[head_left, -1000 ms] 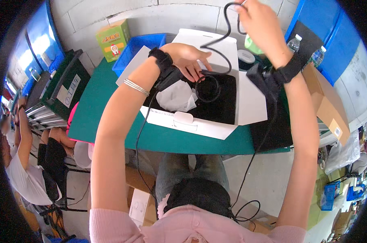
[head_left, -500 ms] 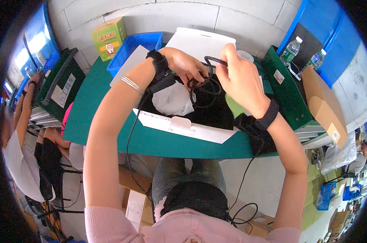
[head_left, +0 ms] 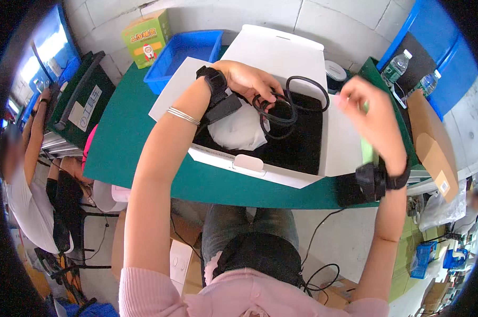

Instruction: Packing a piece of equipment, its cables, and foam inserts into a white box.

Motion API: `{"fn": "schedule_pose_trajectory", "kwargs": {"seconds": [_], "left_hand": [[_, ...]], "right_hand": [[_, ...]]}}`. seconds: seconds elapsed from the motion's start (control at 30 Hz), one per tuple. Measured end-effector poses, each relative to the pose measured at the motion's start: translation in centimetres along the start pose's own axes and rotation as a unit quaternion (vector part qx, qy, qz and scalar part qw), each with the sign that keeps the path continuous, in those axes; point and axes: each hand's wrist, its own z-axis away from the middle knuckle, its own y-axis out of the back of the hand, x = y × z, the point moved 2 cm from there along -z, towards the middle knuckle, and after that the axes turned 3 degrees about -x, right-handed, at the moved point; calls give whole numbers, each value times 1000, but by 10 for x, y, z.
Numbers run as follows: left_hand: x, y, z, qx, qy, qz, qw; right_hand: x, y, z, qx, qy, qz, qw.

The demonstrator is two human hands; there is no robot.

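Note:
My left hand [head_left: 252,83] is closed on a coiled black cable [head_left: 284,129], whose loops hang over the open white box [head_left: 281,177]. One loop sticks out to the right, free of any hand. Inside the box is a dark lining [head_left: 305,150], and a round thing wrapped in white paper [head_left: 236,129] lies at its left. My right hand [head_left: 373,116] is raised beyond the box's right side flap, apart from the cable. Its fingers are loosely bent and apart, somewhat blurred, with nothing seen in them. A light green thing [head_left: 367,152] shows partly behind that hand.
A blue bin [head_left: 183,58] and a green carton [head_left: 145,42] stand at the back left of the green table [head_left: 144,153]. At the right are a round white-topped thing [head_left: 335,71], water bottles [head_left: 397,67] and an open cardboard box [head_left: 434,142]. Another person [head_left: 30,201] sits at the left.
My right hand has let go of the cable and moved right, away from the box. The left hand keeps its hold on the loops. The whole view has shifted slightly.

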Motion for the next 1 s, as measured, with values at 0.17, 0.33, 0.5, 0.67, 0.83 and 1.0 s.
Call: {"fn": "schedule_pose_trajectory", "kwargs": {"seconds": [0.17,0.33,0.5,0.67,0.83,1.0], "left_hand": [[-6,0,-4,-17,-2,32,999],[-8,3,-5,-10,-1,29,1000],[-7,9,2,52,0,50,997],[-9,14,1,92,-11,59,994],[-12,16,-1,92,-26,86,992],[-10,15,3,82,-60,103,990]], "right_hand": [[2,-46,38,-97,11,218,971],[31,-52,28,-171,35,53,983],[49,-54,1,-129,48,82,987],[56,-54,-29,-146,40,117,982],[33,-55,-64,-239,74,252,935],[28,-81,-88,-250,2,201,947]]}}
